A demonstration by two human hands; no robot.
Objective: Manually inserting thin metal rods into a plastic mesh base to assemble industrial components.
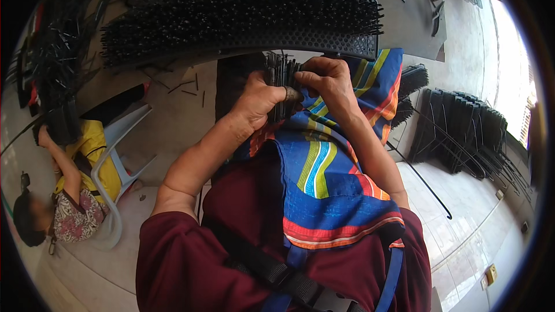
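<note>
A bundle of thin black strips (280,68) stands upright in front of my chest, over the striped cloth on my lap. My left hand (260,99) is wrapped round it, the thumb lying across its near face. On the bundle's right side, near the top, the fingers of my right hand (329,78) are pinched together against the strips. Whether a single strip is between those fingertips cannot be made out. Just beyond both hands lies a long, curved black perforated tray (341,44), its holes densely filled with black sticks (231,14).
Loose black sticks (188,86) are scattered on the surface at left and along the back. Black bundles with long hooked rods (459,130) stand on the tiled floor at right. To the left, another person in yellow (92,147) sits on a pale plastic chair (110,196).
</note>
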